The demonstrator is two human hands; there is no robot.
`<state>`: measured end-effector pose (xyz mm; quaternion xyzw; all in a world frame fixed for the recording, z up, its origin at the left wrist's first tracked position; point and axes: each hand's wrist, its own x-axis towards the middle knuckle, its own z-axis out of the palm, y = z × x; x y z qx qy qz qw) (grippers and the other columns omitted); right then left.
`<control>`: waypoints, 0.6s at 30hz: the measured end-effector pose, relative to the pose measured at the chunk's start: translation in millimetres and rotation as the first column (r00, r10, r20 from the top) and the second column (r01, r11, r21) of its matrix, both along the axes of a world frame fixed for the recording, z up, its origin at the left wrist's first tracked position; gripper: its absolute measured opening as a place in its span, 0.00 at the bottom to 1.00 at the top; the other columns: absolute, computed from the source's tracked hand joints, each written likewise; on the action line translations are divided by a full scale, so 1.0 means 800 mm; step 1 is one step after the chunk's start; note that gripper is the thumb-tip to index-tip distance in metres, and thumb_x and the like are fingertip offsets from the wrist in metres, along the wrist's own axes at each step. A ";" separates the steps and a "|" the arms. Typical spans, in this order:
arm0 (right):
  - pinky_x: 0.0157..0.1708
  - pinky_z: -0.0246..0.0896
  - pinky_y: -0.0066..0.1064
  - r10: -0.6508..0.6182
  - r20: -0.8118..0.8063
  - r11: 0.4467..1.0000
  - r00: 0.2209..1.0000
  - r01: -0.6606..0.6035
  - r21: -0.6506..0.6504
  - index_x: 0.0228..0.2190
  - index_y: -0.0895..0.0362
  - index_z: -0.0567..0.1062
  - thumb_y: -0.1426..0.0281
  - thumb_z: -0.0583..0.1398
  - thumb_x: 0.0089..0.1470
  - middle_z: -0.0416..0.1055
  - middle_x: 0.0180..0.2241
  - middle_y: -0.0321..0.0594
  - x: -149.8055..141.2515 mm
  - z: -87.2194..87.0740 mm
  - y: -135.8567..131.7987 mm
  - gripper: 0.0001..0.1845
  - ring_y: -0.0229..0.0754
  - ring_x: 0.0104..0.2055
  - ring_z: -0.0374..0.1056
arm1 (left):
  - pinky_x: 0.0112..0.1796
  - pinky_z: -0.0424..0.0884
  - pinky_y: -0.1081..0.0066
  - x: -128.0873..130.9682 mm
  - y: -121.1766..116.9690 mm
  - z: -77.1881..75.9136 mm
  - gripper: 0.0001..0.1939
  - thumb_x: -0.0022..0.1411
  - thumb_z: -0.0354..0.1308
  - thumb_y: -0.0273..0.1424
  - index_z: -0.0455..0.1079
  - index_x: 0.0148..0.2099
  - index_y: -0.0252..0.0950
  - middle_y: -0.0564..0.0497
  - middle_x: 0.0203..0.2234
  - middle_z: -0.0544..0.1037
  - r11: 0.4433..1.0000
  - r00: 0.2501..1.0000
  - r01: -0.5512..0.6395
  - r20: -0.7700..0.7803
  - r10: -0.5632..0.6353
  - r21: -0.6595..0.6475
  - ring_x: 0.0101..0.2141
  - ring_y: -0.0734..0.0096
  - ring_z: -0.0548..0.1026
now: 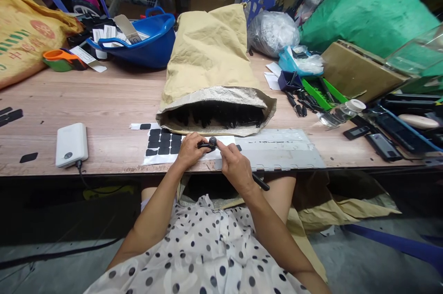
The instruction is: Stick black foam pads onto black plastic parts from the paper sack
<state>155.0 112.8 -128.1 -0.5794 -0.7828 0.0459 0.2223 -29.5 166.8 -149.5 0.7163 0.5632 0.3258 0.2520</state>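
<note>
My left hand (190,150) pinches a small black part with a round knob (212,142) at the table's front edge. My right hand (238,168) is closed, its index fingertip against the knob. A slim black rod (260,182) sticks out from under the right palm; whether it joins the knobbed part is hidden. Beneath the hands lies a white sheet of black square stickers (164,142), its right part overlapping a grey board (284,148). Just beyond, a tan sack (211,54) opens toward me with dark pieces inside, too shadowed to name.
A white power bank (72,145) with a cable lies at left. Behind it stand a blue basin (152,40) of small boxes and an orange tape roll (57,55). On the right are a green tray (323,93), a clear bottle (342,113) and a cardboard box (363,70).
</note>
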 end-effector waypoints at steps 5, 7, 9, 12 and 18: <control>0.30 0.59 0.25 -0.037 -0.020 0.997 0.999 0.038 0.070 0.60 0.48 0.72 0.74 0.50 0.65 0.70 0.38 0.40 0.008 -0.003 0.006 0.26 0.39 0.36 0.68 | 0.44 0.68 0.63 -0.001 0.000 0.002 0.07 0.54 0.68 0.29 0.77 0.37 0.40 0.52 0.32 0.75 1.000 0.999 0.021 -0.050 -0.020 0.010 0.39 0.62 0.71; 0.30 0.58 0.25 -0.063 -0.015 0.992 0.998 0.065 0.112 0.60 0.48 0.72 0.74 0.51 0.65 0.70 0.38 0.40 0.014 -0.004 0.014 0.25 0.39 0.37 0.67 | 0.44 0.68 0.63 -0.002 -0.001 0.002 0.07 0.54 0.68 0.30 0.77 0.38 0.40 0.52 0.32 0.75 0.999 0.997 0.028 -0.069 -0.026 0.017 0.39 0.62 0.71; 0.32 0.58 0.26 -0.088 0.016 0.985 0.996 0.084 0.153 0.58 0.49 0.74 0.75 0.51 0.64 0.71 0.38 0.40 0.021 -0.008 0.025 0.25 0.40 0.37 0.66 | 0.45 0.68 0.62 -0.002 -0.001 0.002 0.09 0.54 0.68 0.31 0.77 0.40 0.40 0.51 0.33 0.75 0.999 0.996 0.031 -0.086 -0.029 0.024 0.39 0.61 0.71; 0.36 0.57 0.29 -0.119 0.076 0.972 0.990 0.100 0.210 0.54 0.50 0.77 0.77 0.52 0.62 0.70 0.36 0.42 0.032 -0.020 0.043 0.24 0.43 0.38 0.63 | 0.45 0.68 0.62 -0.002 -0.001 0.002 0.09 0.55 0.67 0.31 0.78 0.40 0.41 0.51 0.34 0.75 0.999 0.993 0.040 -0.113 -0.037 0.022 0.40 0.60 0.71; 0.35 0.52 0.33 -0.203 0.109 0.954 0.973 0.172 0.244 0.52 0.50 0.78 0.76 0.54 0.62 0.70 0.36 0.43 0.038 -0.045 0.054 0.22 0.45 0.38 0.59 | 0.45 0.68 0.60 -0.004 -0.003 0.003 0.07 0.55 0.65 0.30 0.76 0.38 0.41 0.51 0.34 0.75 0.998 0.994 0.064 -0.095 -0.062 0.021 0.41 0.59 0.71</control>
